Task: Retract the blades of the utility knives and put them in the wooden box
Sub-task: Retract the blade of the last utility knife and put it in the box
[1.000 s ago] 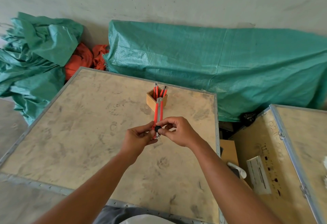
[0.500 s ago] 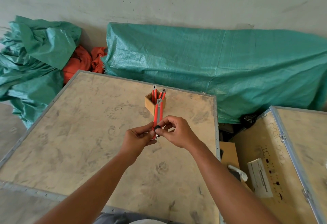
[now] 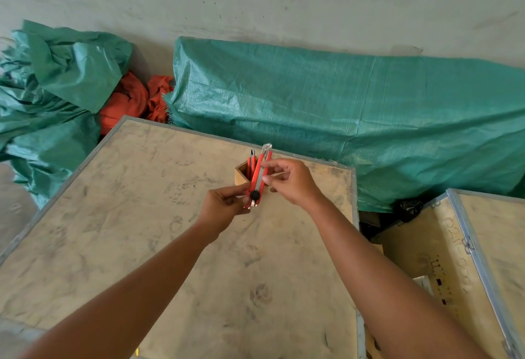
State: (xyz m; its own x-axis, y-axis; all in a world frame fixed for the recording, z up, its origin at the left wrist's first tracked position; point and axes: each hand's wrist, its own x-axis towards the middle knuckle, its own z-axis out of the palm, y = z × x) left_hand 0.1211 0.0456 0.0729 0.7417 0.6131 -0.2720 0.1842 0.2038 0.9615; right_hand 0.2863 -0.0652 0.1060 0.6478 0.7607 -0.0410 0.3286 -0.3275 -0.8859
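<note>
I hold a red utility knife [image 3: 258, 181] with a black round knob near its lower end, above the plywood crate top [image 3: 142, 216]. My left hand [image 3: 227, 205] pinches the knife's lower end. My right hand [image 3: 289, 181] grips its upper half between thumb and fingers. The metal tip points away from me, over the small wooden box [image 3: 242, 174]. That box stands near the crate's far edge and holds other red knives [image 3: 251, 161] upright.
Green tarpaulin [image 3: 355, 120] covers a long bundle behind the crate, with more green and orange fabric [image 3: 127, 100] at the left. A second open crate with metal edging [image 3: 466, 245] stands to the right, across a narrow gap.
My right hand has slid from the black knob up to the knife's upper half. Both hands and the knife have moved farther away, closer to the wooden box.
</note>
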